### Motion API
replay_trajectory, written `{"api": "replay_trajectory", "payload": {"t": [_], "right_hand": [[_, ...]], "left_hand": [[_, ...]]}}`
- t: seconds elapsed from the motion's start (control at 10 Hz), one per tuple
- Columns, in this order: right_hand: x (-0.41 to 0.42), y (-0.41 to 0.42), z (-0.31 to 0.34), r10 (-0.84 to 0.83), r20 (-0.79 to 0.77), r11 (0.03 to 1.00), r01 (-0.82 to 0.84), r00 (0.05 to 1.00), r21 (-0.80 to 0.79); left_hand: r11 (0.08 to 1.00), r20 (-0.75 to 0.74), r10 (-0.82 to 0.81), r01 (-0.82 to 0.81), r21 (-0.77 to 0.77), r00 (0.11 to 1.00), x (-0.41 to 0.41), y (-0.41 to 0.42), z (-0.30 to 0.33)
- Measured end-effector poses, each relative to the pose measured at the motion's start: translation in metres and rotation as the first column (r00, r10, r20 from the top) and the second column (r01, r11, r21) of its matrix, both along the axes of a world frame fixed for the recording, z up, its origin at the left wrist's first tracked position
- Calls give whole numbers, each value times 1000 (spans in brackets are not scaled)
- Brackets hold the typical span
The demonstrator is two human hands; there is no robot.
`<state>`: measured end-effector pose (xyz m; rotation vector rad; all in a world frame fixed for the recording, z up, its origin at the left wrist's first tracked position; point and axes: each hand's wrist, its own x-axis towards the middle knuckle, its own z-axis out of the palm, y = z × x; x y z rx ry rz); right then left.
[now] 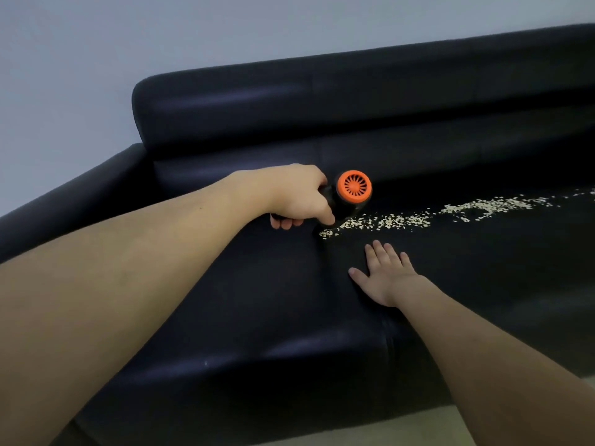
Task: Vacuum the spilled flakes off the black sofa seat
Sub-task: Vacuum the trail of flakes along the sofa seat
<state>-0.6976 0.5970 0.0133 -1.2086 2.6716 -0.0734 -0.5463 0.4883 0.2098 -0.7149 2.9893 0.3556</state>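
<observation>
The vacuum (349,196) is gripped by the left hand (296,197) at the flakes (402,218); the right hand (384,273) is laid flat, fingers spread, on the sofa seat (257,284).

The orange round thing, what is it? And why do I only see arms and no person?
The camera sits on the person's head and looks down, so only their arms and hands show. The orange round thing is the back end of a small handheld vacuum. The left hand grips its dark handle, with the fingers curled underneath. The vacuum's front end points down at the near end of a trail of pale flakes spilled across the black sofa seat. The trail runs off to the right. The right hand lies flat and open on the seat, just in front of the flakes, not touching them. A plain wall is behind the sofa.
</observation>
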Motion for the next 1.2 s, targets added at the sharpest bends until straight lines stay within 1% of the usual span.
{"api": "replay_trajectory", "payload": {"t": [0.1, 0.3, 0.6, 1.0, 1.2], "right_hand": [[0, 3, -3, 3, -5, 1000, -3, 1000, -25], [2, 7, -6, 13, -18, 999, -14, 1000, -38], [1, 8, -9, 16, -18, 999, -17, 1000, -38], [1, 7, -9, 12, -22, 999, -13, 1000, -39], [1, 7, -9, 9, -19, 999, -10, 1000, -40]], "left_hand": [[1000, -9, 3, -3, -12, 1000, 2, 4, 0], [1000, -41, 14, -13, 26, 999, 7, 9, 1], [999, -28, 31, -31, 25, 999, 12, 11, 2], [996, -44, -2, 6, 85, 999, 16, 12, 6], [998, -26, 2, 0, 58, 1000, 14, 14, 7]]}}
